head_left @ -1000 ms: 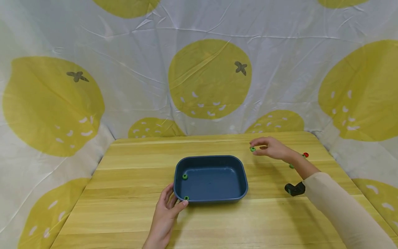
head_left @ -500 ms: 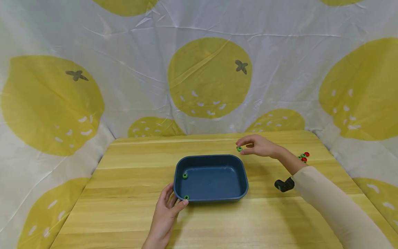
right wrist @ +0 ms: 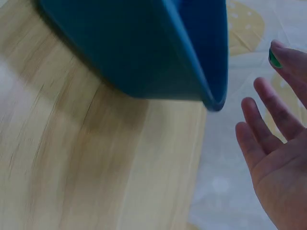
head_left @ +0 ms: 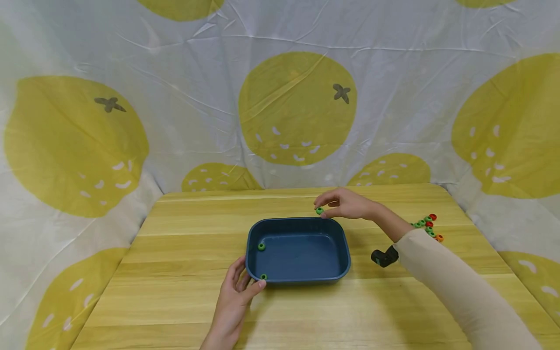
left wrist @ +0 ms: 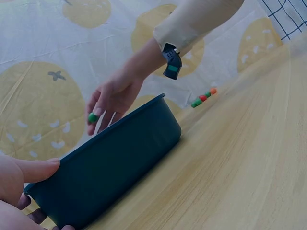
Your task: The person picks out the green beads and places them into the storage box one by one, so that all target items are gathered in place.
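Note:
A dark blue rectangular plastic box (head_left: pixel 297 257) stands on the table in the head view. My left hand (head_left: pixel 233 301) grips its near left corner, thumb on the rim and fingers against the side. Two green beads (head_left: pixel 261 247) lie inside, one near the left wall and one by the near left corner. Above the far right part of the rim, my right hand (head_left: pixel 347 204) pinches another green bead (head_left: pixel 320 210) between thumb and index finger. In the right wrist view its other fingers (right wrist: pixel 276 108) are spread and hold nothing.
A loose group of green, red and orange beads (head_left: pixel 429 224) lies on the right of the wooden table (head_left: pixel 183 253), partly behind the right forearm. A black wrist device (head_left: pixel 385 256) sits on the right wrist. Behind the table hangs a lemon-print cloth (head_left: pixel 210 112).
The right hand has moved left with the green bead, from right of the box to over its far rim. More of the bead group shows now. The left hand stays at the corner.

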Tool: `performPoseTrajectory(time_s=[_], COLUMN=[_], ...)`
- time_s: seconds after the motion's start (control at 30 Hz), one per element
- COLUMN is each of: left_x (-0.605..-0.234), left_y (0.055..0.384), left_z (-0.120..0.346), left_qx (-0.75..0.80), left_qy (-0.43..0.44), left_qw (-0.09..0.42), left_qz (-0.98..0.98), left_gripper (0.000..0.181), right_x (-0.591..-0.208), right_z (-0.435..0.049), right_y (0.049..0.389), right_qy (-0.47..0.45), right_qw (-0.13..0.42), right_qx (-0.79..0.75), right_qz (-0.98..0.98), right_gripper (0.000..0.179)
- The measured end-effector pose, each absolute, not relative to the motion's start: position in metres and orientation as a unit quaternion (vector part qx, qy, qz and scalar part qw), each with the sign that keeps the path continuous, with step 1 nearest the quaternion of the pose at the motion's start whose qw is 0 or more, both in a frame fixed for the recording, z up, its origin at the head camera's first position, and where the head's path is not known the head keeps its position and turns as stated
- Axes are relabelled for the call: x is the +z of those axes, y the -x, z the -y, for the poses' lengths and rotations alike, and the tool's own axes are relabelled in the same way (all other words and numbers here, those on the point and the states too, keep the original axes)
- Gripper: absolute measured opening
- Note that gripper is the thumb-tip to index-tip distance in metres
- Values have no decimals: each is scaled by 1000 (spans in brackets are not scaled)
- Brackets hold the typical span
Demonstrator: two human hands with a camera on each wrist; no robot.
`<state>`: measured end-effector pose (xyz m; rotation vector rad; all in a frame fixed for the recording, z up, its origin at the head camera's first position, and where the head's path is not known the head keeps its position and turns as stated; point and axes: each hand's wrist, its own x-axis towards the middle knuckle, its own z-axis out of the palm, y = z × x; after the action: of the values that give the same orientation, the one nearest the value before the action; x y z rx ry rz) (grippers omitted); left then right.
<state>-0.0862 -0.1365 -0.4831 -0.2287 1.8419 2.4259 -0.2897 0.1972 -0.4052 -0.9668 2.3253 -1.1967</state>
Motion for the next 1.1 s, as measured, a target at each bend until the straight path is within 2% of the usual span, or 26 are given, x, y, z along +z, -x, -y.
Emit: performPoseTrajectory(time_s=[1.1], left_x=[-484], left_y=[86], left_z=[137], left_qx=[797], left_qy=[72], left_qw=[50], left_qz=[-598], left_gripper=[84], right_x=[-401], right_z=[-81], right_y=[296], right_qy=[447], right_qw=[175], right_qx=[-397], right_qz=[-782], right_gripper=[25])
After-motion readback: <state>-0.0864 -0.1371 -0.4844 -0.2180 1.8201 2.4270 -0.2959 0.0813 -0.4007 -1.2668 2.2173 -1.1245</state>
